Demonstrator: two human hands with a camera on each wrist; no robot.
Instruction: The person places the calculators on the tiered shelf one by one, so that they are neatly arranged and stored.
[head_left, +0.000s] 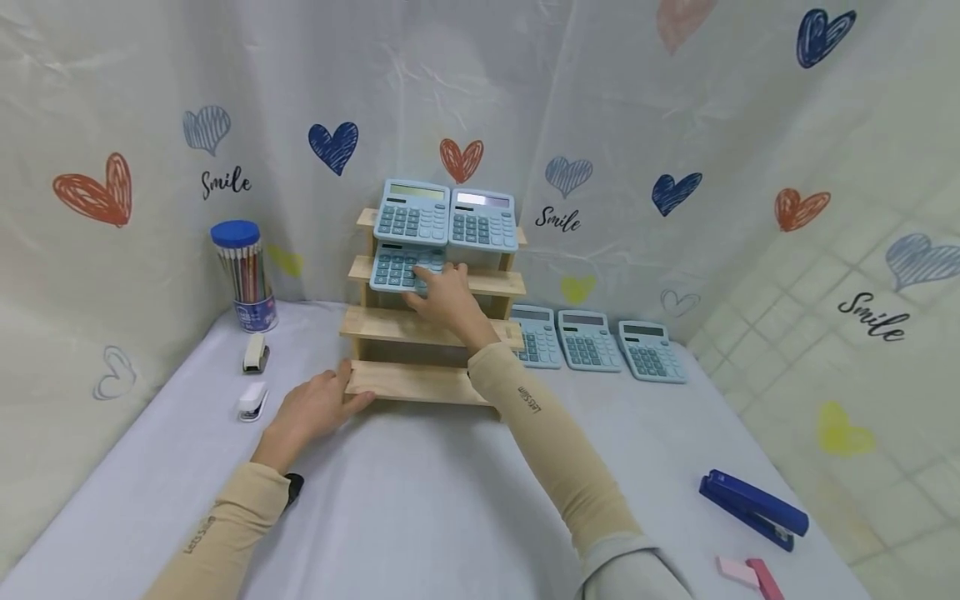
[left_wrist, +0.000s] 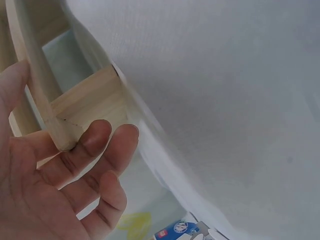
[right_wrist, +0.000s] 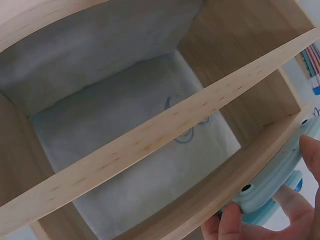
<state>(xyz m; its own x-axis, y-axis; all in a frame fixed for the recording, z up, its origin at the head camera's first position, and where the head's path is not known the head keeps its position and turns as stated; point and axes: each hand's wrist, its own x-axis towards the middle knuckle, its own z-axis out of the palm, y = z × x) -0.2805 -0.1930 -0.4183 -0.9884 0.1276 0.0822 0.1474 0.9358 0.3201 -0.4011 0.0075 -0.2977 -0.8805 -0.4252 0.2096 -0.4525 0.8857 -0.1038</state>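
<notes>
A stepped wooden rack (head_left: 420,379) stands against the backdrop. My left hand (head_left: 318,406) grips the left end of its bottom step; in the left wrist view the thumb and curled fingers of this hand (left_wrist: 65,175) lie about the board's corner. On the second step from the top, a light blue calculator (head_left: 393,268) leans back, and my right hand (head_left: 448,302) holds it by its lower right part. Up close, the right hand (right_wrist: 285,220) has its thumb on one face of the calculator (right_wrist: 270,187) and fingers at its lower edge. Two more calculators (head_left: 412,212) lean side by side on the top step.
Three calculators (head_left: 588,340) lean against the backdrop right of the rack, one partly hidden. At left stand a blue-lidded pencil tub (head_left: 257,312) and two small staplers (head_left: 255,354). A blue stapler (head_left: 750,508) and pink erasers (head_left: 738,572) lie at the right front.
</notes>
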